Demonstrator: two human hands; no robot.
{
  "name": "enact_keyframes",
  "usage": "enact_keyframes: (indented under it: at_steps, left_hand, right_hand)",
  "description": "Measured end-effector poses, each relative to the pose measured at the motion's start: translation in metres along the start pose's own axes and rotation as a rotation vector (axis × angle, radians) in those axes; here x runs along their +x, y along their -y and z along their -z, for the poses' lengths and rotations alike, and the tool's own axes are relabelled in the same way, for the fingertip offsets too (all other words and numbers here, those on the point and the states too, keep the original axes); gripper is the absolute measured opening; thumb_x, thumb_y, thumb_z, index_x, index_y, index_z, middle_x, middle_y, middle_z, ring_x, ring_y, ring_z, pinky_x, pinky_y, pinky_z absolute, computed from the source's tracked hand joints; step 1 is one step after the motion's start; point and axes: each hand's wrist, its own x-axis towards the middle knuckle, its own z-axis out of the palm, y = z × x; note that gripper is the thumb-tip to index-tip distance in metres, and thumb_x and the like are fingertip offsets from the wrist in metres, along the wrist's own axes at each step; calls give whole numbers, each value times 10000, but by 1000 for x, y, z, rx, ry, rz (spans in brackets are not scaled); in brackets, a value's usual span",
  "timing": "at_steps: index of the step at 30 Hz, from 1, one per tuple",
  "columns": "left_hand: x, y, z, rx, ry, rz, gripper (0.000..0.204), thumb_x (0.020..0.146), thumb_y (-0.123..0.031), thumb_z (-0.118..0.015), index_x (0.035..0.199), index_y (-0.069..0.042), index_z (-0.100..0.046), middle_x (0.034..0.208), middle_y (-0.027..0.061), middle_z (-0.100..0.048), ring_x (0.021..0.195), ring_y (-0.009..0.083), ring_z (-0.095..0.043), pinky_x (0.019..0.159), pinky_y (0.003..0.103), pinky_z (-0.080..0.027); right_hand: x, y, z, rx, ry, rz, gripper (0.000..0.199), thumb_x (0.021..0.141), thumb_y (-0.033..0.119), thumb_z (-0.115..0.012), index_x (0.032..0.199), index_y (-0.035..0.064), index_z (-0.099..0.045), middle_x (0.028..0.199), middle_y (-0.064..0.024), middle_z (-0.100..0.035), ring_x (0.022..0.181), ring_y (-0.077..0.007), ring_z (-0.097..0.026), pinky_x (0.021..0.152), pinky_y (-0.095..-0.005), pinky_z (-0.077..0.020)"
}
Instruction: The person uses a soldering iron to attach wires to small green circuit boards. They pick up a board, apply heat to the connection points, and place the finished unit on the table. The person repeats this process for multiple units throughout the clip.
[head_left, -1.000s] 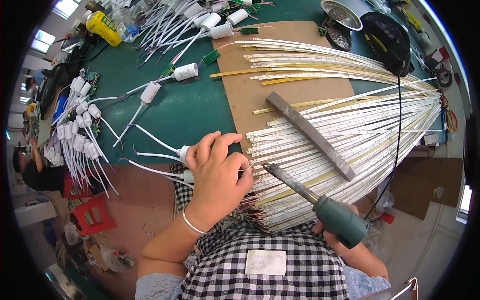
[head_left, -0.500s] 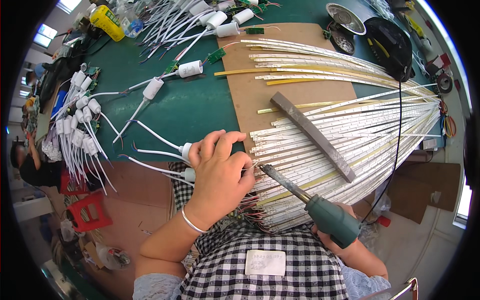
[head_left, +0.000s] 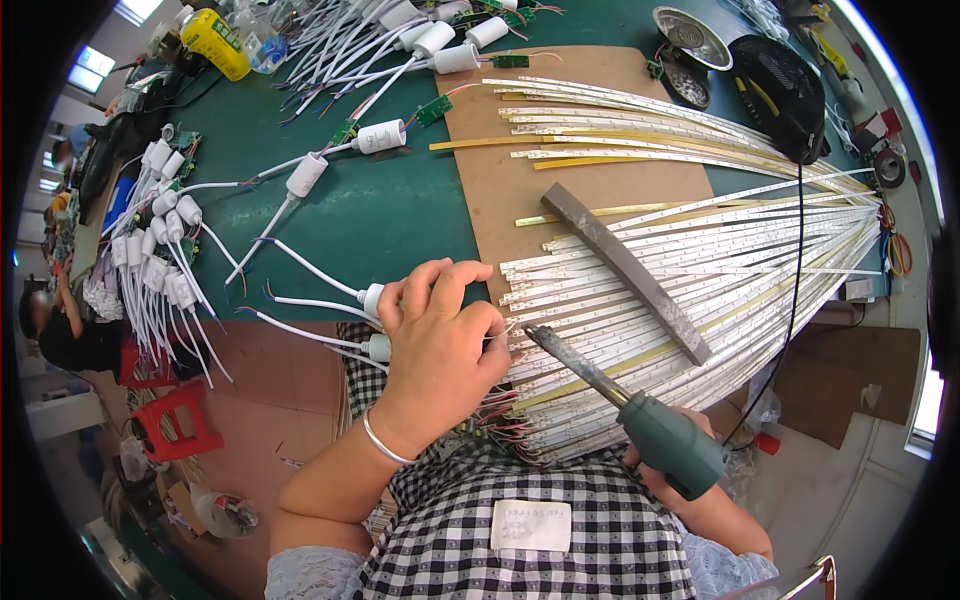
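Note:
My left hand is closed in a pinch at the left ends of the white LED strips, with a thin wire at its fingertips. White cylindrical caps with cables, one of them a cap, lie beneath and beside that hand, partly hidden by it. In my right hand is a soldering iron with a green handle. Its dark tip hovers by the strip ends, a little to the right of my left fingertips. The handle covers part of my right fingers.
A grey metal bar lies across the strips, which rest on brown cardboard over a green table. Beyond stand a metal dish and a black mesh cover. A black cord crosses the strips. More capped cables lie left.
The soldering iron has shifted slightly right, so its tip is farther from my left fingertips. My left hand holds nearly the same place.

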Motion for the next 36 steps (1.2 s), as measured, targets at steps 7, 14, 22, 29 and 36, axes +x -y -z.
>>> enact_keyframes:
  at_steps: [7, 14, 22, 29, 36]
  left_hand:
    - [-1, 0, 0, 10, 2, -2, 102, 650, -82, -677, 653, -106, -579, 1170, 33, -523, 1133, 286, -423, 958, 464, -238]
    - [-1, 2, -1, -1, 15, 1, 96, 641, -82, -670, 671, -121, -588, 1194, 35, -517, 1158, 286, -408, 965, 449, -218]
    - [-1, 0, 0, -3, -1, 4, 86, 653, -88, -676, 657, -103, -591, 1169, 34, -527, 1133, 281, -425, 962, 456, -233]
    - [-1, 1, 0, 21, 42, 7, 94, 647, -102, -674, 693, -126, -596, 1203, 41, -516, 1166, 280, -408, 968, 433, -214]
    - [0, -1, 2, 26, 53, 10, 100, 647, -103, -677, 703, -123, -597, 1207, 43, -516, 1167, 282, -408, 965, 426, -217]
  right_hand:
    - [0, -3, 0, -108, 39, 35, 369, 707, 61, -720, 1043, -26, -594, 974, -114, -635, 852, -251, -628, 773, -316, -496]
    - [2, -3, 0, -127, 73, 65, 388, 750, 82, -670, 1091, -29, -521, 927, -108, -627, 797, -222, -629, 748, -311, -496]
    - [4, 3, 12, 270, 60, -150, 494, 788, 156, -670, 1207, -27, -481, 978, -105, -636, 849, -230, -635, 793, -337, -496]
    - [65, 22, -25, 1021, -255, -146, 785, 785, 347, -672, 1417, 82, -288, 1377, -83, -397, 1246, -251, -440, 1058, -535, -342]
    - [95, 23, -51, 1219, -162, -142, 753, 803, 303, -662, 1424, 136, -270, 1451, -81, -316, 1376, -216, -265, 1097, -580, -269]
